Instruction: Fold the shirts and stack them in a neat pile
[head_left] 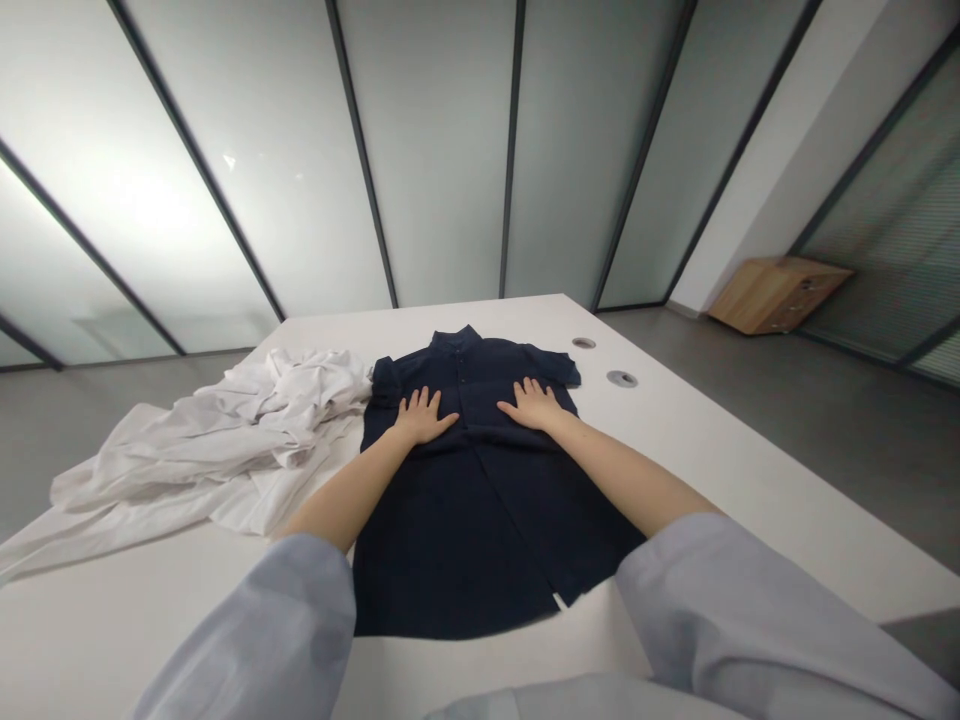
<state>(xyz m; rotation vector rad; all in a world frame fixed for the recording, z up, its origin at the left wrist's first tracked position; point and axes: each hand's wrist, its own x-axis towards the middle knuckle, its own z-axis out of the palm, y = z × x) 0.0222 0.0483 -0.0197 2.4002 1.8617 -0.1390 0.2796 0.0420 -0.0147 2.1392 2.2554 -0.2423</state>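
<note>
Dark blue shirt lies flat on white desk, collar at far end. Left hand and right hand rest spread on shirt's upper half, grip loose, grabbing nothing. White cloth pile just left.

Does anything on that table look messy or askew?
Yes: the white cloth lies in a crumpled heap, left of the navy shirt, which is spread fairly flat. The shirt's hem also parts slightly at the front.
</note>
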